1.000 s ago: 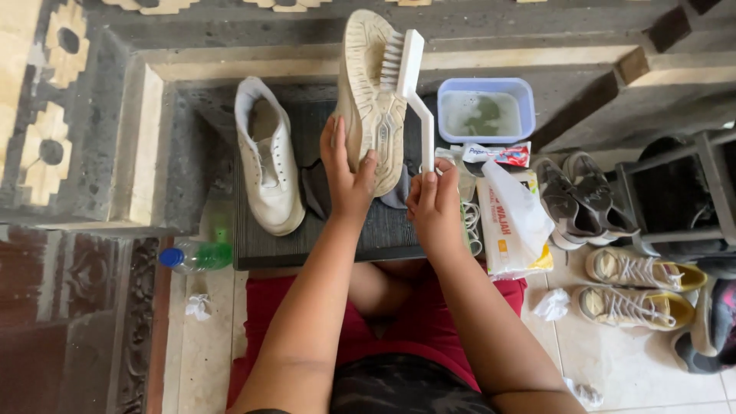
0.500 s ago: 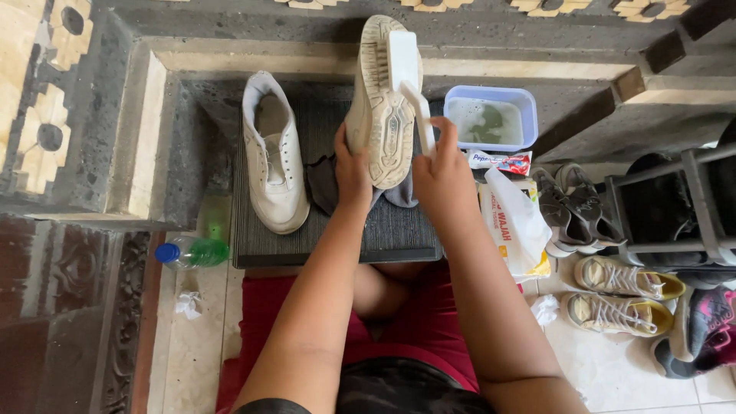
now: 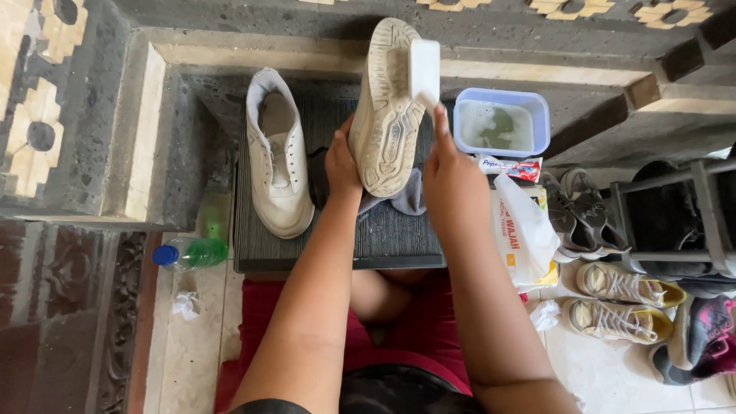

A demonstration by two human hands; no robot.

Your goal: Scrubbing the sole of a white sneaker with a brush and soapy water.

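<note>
Over the mat, brush (image 3: pixel 424 70) has climbed shoe (image 3: pixel 386 107) toeward.

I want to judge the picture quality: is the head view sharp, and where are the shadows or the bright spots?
Head view: soft, even daylight; the upturned shoe in the left hand is sharp, its sole tread readable; the white brush in the right hand is bright, nearly washed out; dark shadow lies in the shoe rack at the right; straight edges bend slightly near the frame borders.
</note>
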